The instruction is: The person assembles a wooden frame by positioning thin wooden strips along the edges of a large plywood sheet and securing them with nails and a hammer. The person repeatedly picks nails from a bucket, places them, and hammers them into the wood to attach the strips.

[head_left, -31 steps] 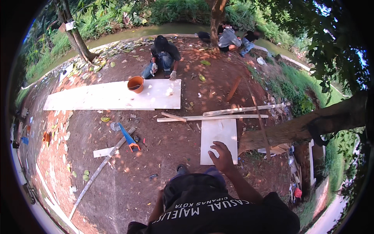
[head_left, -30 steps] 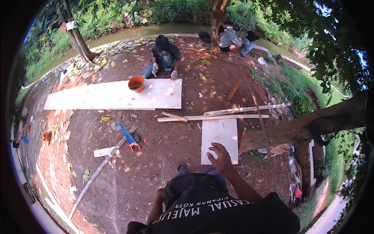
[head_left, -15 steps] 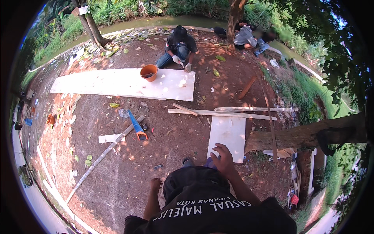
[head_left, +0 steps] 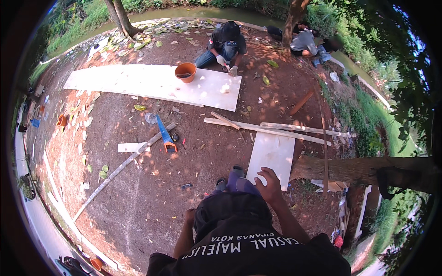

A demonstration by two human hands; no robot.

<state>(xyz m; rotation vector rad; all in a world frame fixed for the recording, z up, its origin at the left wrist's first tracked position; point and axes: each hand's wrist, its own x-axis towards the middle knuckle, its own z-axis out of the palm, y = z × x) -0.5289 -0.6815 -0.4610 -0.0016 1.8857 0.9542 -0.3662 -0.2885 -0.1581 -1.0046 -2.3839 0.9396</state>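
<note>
Head view, looking straight down over bare red earth, and I start with the biggest thing out there: a long pale sheet of board lying flat at the far side, an orange bucket standing on it, and a crouching person in dark clothes working at its far right edge with gloved hands. Nearer in, a fallen trunk runs off to the right, and a few long thin battens lie crosswise beyond my own piece. That piece is the small pale panel, flat on the ground straight ahead and a touch right, one edge close to the trunk. My right hand sits spread on its near edge, fingers splayed and pressing or about to close; I judge this as the taking-hold step, so the next move calls for a firm grip at that near edge and a clean lift clear of the battens. My left hand hangs low by my knee, well apart from the panel, holding nothing I can make out; open or curled, I cannot tell. A blue-bladed handsaw lies off to the left, near a short white offcut and a long pole.
</note>
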